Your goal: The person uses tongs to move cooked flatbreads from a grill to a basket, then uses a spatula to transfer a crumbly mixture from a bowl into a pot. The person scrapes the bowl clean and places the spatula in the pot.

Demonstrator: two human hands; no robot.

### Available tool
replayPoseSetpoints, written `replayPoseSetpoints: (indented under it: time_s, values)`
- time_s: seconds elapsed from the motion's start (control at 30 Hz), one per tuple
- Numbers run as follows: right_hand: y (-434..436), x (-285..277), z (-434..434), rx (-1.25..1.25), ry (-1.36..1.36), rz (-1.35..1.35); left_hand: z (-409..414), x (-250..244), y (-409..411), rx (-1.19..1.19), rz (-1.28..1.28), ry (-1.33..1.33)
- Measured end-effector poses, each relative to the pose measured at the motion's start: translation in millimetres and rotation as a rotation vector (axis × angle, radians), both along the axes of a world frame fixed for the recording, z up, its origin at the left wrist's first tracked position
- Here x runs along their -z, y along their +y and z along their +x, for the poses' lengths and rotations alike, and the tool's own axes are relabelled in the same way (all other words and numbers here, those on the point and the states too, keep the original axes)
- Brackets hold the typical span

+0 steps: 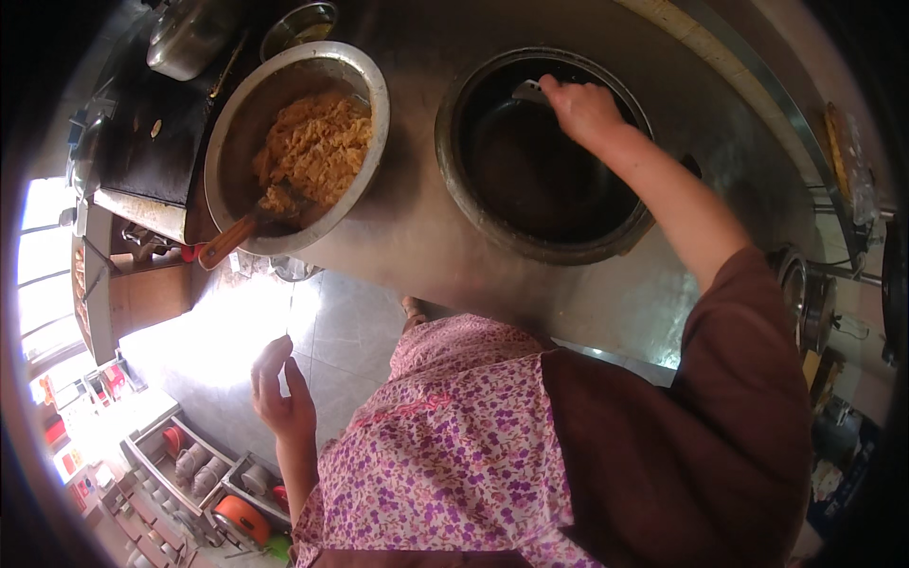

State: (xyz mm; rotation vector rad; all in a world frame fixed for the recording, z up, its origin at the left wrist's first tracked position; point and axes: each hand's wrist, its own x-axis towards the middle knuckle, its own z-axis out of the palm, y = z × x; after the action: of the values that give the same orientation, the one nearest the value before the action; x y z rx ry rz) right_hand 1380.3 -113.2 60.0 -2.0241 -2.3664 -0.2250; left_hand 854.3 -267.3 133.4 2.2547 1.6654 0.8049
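My right hand [584,112] grips a flat, pale tool [530,92], perhaps a scraper, inside a wide dark pot [543,181]. The tool is near the pot's far inner wall; whether it touches is unclear. The pot's interior looks dark, with a worn rim. To its left stands a large metal basin [231,145] holding a chunky, orange-brown food mixture [316,142]. A spatula with a wooden handle [229,241] rests in it, the handle over the near rim. My left hand [282,397] hangs in the air beside my floral apron [454,440], thumb and fingers apart, holding nothing.
Both vessels stand on a metal counter [405,234]. Left of the basin is a black griddle [153,142], with a metal container [186,42] behind. A small bowl [302,28] sits beyond the basin. Low at left, a drawer [167,472] holds cups above the tiled floor [351,341].
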Motion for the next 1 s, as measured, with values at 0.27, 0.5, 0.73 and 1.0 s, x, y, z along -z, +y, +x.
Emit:
replayPoseSetpoints:
  time_s: [0.27,0.5,0.73,1.0]
  values:
    - [21,11,12,-0.079,0.162,-0.096,0,-4,-4,-0.036,-0.018,0.028]
    - [11,5,-1,-0.235,0.342,-0.326,-10,6,-5,-0.035,-0.041,0.039]
    - [-8,-10,-14,-0.209,0.426,-0.611,-14,4,-1,-0.032,-0.066,0.022]
    - [-12,-82,9,-0.009,0.502,-0.410,110,23,70,0.263,-0.733,-0.771]
